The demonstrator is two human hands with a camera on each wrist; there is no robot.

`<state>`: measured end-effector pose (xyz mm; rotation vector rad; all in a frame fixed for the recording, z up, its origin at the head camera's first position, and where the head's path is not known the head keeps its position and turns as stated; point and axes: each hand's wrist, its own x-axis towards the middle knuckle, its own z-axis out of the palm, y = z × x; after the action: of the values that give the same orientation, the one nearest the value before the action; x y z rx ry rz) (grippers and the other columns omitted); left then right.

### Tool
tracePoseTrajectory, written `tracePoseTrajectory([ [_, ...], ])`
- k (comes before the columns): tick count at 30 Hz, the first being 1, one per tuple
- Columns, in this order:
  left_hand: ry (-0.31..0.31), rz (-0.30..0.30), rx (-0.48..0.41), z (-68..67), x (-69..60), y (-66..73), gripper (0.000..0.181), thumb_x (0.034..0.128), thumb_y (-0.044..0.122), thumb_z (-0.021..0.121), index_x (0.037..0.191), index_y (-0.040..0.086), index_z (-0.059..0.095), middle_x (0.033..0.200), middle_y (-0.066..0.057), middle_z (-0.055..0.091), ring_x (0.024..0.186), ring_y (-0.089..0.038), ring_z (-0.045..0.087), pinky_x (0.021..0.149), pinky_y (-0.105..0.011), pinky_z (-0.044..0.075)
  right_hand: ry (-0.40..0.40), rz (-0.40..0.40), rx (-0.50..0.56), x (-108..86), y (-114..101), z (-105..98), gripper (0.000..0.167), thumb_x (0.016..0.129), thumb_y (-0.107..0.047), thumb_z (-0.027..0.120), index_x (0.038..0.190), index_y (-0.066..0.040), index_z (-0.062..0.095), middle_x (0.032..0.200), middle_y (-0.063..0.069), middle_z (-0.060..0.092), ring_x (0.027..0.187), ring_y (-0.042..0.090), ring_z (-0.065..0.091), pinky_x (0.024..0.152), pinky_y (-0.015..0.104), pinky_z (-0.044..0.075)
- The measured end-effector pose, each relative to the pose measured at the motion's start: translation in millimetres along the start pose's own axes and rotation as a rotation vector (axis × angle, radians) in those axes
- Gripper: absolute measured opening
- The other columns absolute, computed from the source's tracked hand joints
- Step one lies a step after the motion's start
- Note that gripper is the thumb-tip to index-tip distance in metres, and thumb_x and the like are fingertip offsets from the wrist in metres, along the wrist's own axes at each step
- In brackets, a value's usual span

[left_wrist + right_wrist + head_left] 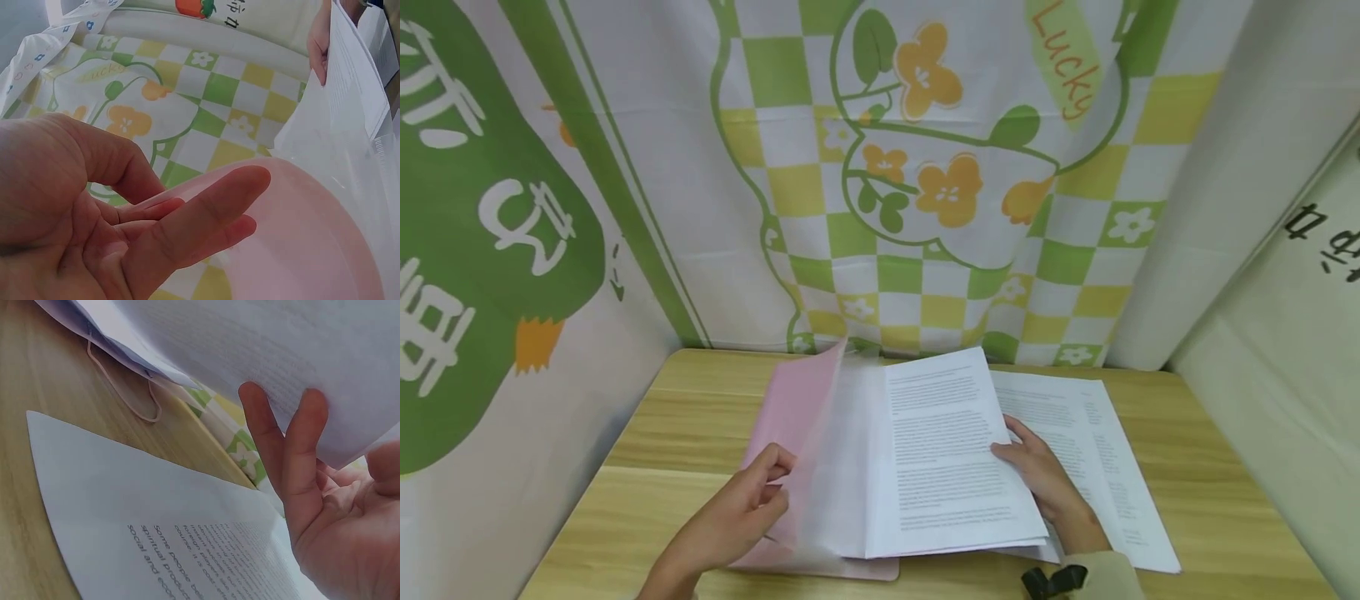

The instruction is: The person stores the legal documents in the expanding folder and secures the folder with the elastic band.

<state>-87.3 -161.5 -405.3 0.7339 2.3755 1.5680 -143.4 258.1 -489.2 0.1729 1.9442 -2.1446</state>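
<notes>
While the right hand (1043,471) pinches printed sheets (951,458), a pink folder (865,570) lies open
Left hand (737,508) bent at its raised cover (306,231); whether gripping, I cannot tell

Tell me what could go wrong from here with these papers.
The right hand pinches the lifted pages near one edge, so they might bend or slip. The pink cover, tilted up at the left hand, could flop over onto the pages. The loose printed paper on the table lies partly beneath the lifted pages and might get dragged along.

The checked curtain (925,187) reads "Lucky"; the lower printed sheet (159,509) shows "Some people".
</notes>
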Motion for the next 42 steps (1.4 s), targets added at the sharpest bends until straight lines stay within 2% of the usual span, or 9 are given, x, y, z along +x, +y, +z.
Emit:
tracePoseTrajectory([
  [6,0.002,-0.009,0.005,0.0,-0.7,0.3,0.021,0.0998,-0.003,0.048,0.120,0.002,0.045,0.122,-0.023,0.050,0.101,-0.031,0.063,0.076,-0.032,0.052,0.048,0.012,-0.007,8.0,2,4,0.063,0.105,-0.008,0.051,0.162,-0.013,0.025,0.139,0.028,0.054,0.105,0.033,0.069,0.080,0.042,0.059],
  [15,0.009,0.002,0.013,-0.2,-0.7,1.1,0.021,0.0994,-0.003,0.048,0.120,0.003,0.045,0.121,-0.022,0.051,0.098,-0.027,0.063,0.075,-0.031,0.052,0.035,0.007,0.023,14.5,3,14,0.059,0.104,-0.008,0.051,0.159,-0.014,0.031,0.140,0.029,0.054,0.111,0.038,0.067,0.083,0.046,0.059],
  [23,-0.003,0.012,-0.005,-0.4,-1.4,2.1,0.021,0.0992,-0.004,0.048,0.119,0.002,0.044,0.116,-0.021,0.050,0.087,-0.021,0.062,0.067,-0.030,0.051,0.040,0.013,0.008,10.2,3,18,0.061,0.104,-0.008,0.052,0.160,-0.013,0.030,0.139,0.026,0.055,0.108,0.034,0.068,0.082,0.042,0.059],
  [31,-0.010,-0.011,0.000,-2.8,-2.0,3.9,0.020,0.1001,-0.003,0.048,0.119,0.003,0.044,0.120,-0.022,0.049,0.091,-0.024,0.062,0.070,-0.030,0.050,0.055,0.011,-0.016,4.3,2,16,0.064,0.103,-0.007,0.052,0.161,-0.011,0.026,0.138,0.029,0.055,0.107,0.038,0.068,0.080,0.044,0.060],
  [38,-0.015,0.010,-0.009,-2.5,-2.1,2.7,0.020,0.0993,-0.004,0.047,0.119,0.001,0.044,0.116,-0.021,0.049,0.080,-0.017,0.061,0.063,-0.028,0.048,0.037,-0.006,-0.031,1.1,0,18,0.058,0.103,-0.005,0.050,0.158,-0.010,0.032,0.133,0.030,0.058,0.103,0.038,0.070,0.077,0.045,0.060],
  [42,-0.008,0.019,-0.004,-2.4,-2.6,2.1,0.021,0.0988,-0.005,0.048,0.118,0.001,0.044,0.116,-0.022,0.049,0.080,-0.016,0.061,0.062,-0.029,0.048,0.032,-0.014,-0.042,0.9,-1,20,0.055,0.103,-0.004,0.050,0.156,-0.010,0.035,0.132,0.030,0.059,0.103,0.041,0.069,0.076,0.044,0.060],
])
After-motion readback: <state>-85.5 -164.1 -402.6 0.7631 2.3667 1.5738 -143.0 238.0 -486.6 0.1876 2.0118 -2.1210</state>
